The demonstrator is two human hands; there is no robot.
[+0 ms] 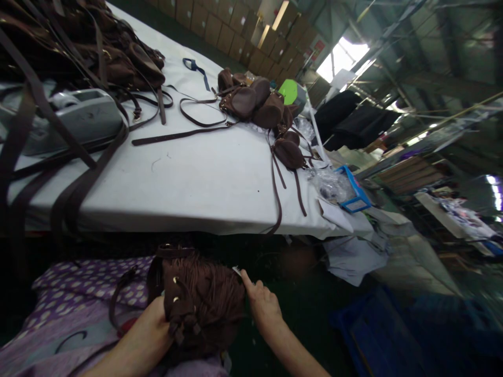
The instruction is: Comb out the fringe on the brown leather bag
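A brown drawstring bag with fringe (pixel 214 293) is held above my lap, its tassels and metal eyelets facing me. My left hand (pixel 159 319) reaches into or under the bag's upper edge and holds it up; its fingers are hidden by the brown material. At the bag's right side is my right hand (pixel 264 302), fingers curled and index finger pointing at the fringe. A small pale, shiny tip (pixel 236 270) shows just beyond that finger; what it belongs to is too small to tell. The bag's thin strap (pixel 113 301) hangs to the left.
A white-covered table (pixel 204 178) stands ahead, its edge just beyond the bag. Brown bags (pixel 251 99) lie at its far side, a large brown pile (pixel 118 57) and a grey device (pixel 84 120) at left. A blue basket (pixel 356 193) sits right; a blue crate (pixel 377 335) is below.
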